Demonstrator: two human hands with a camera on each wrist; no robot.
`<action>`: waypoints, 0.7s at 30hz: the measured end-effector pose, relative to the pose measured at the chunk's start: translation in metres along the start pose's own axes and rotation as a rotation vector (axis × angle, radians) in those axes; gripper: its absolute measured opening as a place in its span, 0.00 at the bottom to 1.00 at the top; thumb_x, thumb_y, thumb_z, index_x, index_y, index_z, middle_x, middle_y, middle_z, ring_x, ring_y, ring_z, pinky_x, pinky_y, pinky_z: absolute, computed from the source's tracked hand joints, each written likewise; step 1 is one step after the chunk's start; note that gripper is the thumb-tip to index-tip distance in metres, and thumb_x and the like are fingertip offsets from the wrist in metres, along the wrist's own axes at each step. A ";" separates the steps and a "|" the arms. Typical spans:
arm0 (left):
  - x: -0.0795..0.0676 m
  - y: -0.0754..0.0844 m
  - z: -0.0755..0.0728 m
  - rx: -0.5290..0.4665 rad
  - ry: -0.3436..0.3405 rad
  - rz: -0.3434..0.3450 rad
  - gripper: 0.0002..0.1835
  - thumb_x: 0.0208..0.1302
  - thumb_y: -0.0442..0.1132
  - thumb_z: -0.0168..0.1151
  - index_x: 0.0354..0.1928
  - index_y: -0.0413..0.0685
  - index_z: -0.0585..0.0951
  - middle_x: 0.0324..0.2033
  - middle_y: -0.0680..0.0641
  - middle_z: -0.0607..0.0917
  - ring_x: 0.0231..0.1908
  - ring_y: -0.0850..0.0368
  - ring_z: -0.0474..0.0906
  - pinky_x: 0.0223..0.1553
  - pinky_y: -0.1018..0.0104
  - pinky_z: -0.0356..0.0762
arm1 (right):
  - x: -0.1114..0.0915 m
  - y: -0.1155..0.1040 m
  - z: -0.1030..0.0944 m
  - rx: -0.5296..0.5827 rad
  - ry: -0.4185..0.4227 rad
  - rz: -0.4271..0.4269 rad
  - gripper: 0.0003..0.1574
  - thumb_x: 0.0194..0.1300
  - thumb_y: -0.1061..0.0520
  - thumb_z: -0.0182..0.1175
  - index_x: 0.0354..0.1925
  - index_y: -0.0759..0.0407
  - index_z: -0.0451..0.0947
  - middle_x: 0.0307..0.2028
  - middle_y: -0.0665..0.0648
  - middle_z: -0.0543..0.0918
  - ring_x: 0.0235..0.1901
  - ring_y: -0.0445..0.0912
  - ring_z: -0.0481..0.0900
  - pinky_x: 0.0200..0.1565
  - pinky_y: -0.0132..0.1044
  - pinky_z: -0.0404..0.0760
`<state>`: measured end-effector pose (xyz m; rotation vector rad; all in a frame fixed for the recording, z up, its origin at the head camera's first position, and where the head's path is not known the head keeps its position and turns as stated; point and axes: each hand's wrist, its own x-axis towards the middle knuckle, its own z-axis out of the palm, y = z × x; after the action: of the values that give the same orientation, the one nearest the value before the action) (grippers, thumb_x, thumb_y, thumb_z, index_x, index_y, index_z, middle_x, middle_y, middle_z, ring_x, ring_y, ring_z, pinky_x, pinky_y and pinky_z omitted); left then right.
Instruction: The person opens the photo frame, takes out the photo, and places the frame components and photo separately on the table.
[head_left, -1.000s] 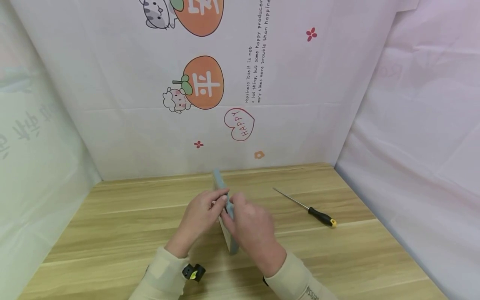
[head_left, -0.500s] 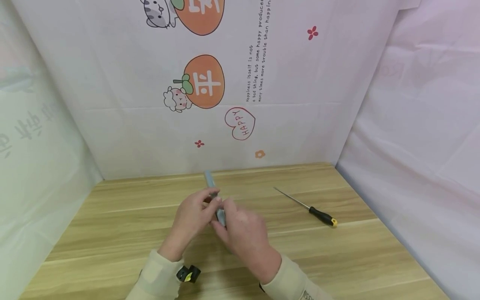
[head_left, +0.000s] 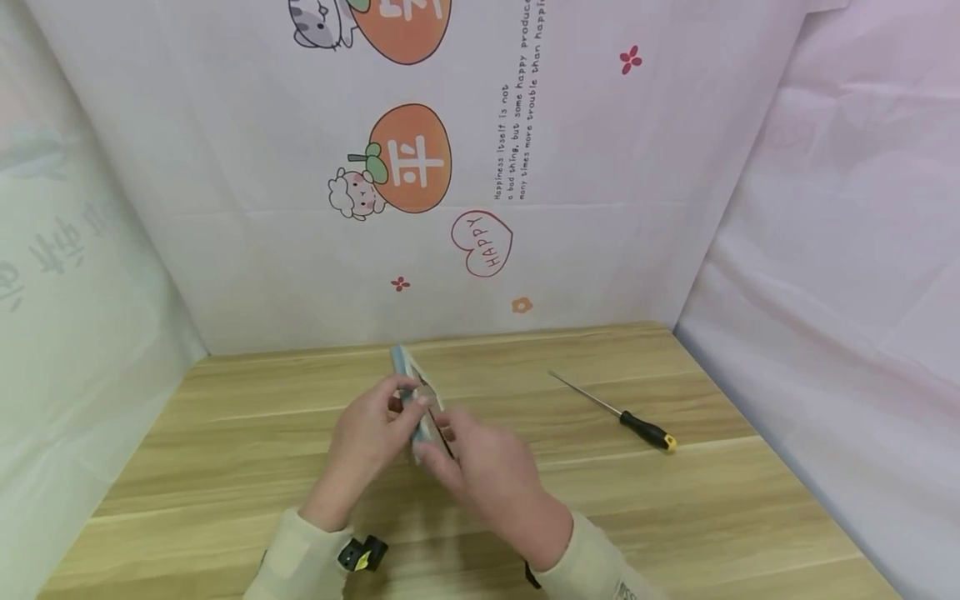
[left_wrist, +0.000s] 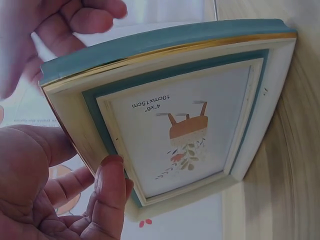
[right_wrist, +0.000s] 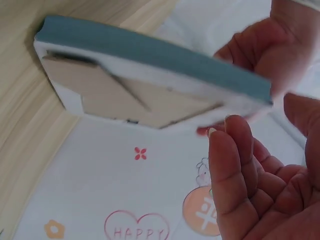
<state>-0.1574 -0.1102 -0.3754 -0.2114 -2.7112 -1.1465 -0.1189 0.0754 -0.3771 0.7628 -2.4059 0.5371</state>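
Hanging beyond everything, a white printed sheet [head_left: 585,167] backs the wood-grain counter [head_left: 247,467]. Over the counter's middle, the picture frame [left_wrist: 165,42] stands tilted on edge, probably so both faces stay reachable, its brown backing [right_wrist: 185,102] toward the right hand [head_left: 491,467]. That hand has fingers and thumb apart beside the frame; whether they touch, I cannot tell. The left hand [head_left: 367,437] pinches the rim, seemingly steadying it. The screwdriver [head_left: 628,418] lies well apart, perhaps leaving working room.
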 end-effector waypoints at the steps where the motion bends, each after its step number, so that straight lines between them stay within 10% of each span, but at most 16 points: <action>1: -0.001 -0.001 -0.001 0.002 0.001 -0.002 0.19 0.75 0.53 0.62 0.60 0.52 0.82 0.45 0.43 0.89 0.42 0.51 0.88 0.34 0.60 0.84 | 0.000 0.002 -0.002 0.007 -0.024 0.022 0.22 0.71 0.43 0.68 0.50 0.58 0.80 0.31 0.52 0.91 0.18 0.37 0.80 0.18 0.24 0.69; 13: -0.007 -0.012 -0.009 0.022 0.015 -0.063 0.17 0.74 0.49 0.63 0.59 0.52 0.82 0.45 0.43 0.90 0.42 0.52 0.89 0.36 0.58 0.83 | -0.001 0.030 0.016 -0.113 -0.205 0.191 0.06 0.70 0.58 0.64 0.37 0.61 0.82 0.24 0.56 0.84 0.19 0.45 0.78 0.19 0.36 0.75; 21: -0.010 -0.019 -0.009 0.051 0.004 -0.099 0.17 0.73 0.48 0.62 0.58 0.49 0.81 0.44 0.41 0.91 0.41 0.50 0.87 0.41 0.51 0.83 | 0.000 0.036 0.024 -0.123 -0.491 0.311 0.19 0.75 0.59 0.56 0.24 0.54 0.68 0.17 0.50 0.66 0.16 0.42 0.62 0.15 0.35 0.67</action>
<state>-0.1506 -0.1301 -0.3850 -0.0673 -2.7717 -1.0996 -0.1504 0.0904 -0.4030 0.5101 -3.0104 0.3403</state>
